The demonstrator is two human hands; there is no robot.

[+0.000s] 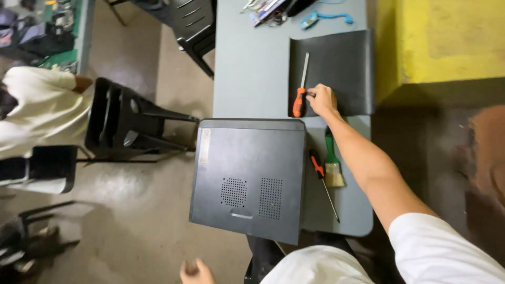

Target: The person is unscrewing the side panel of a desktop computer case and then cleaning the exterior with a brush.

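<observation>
The right hand (322, 100) reached out across the grey bench (247, 79) to the far side, where a black mat (342, 63) lay flat. Its fingers were curled about the near end of the orange handle of a long screwdriver (300, 94), touching it; whether the grip was fully closed could not be told from this angle. That screwdriver lay on the left part of the mat, its steel shaft pointing away toward the far edge.

Nearer, a black computer case (250, 176) lay on its side on the bench, its vented panel facing up, and it overhung the bench's left edge. Just right of the case lay a second, smaller screwdriver (322, 181) with an orange and black handle, its tip pointing toward the near right. Beside that, a paintbrush (332, 160) with a green handle rested with its pale bristles toward the near side, partly under the outstretched forearm.

The left hand (195, 272) showed only at the bottom edge of the view, low and left of the case, loosely curled and holding nothing visible.

At the far end of the bench lay a blue cable (326, 18) and some small tools. Black plastic chairs (123, 123) stood on the floor to the left, near a person in a pale shirt (37, 110)
</observation>
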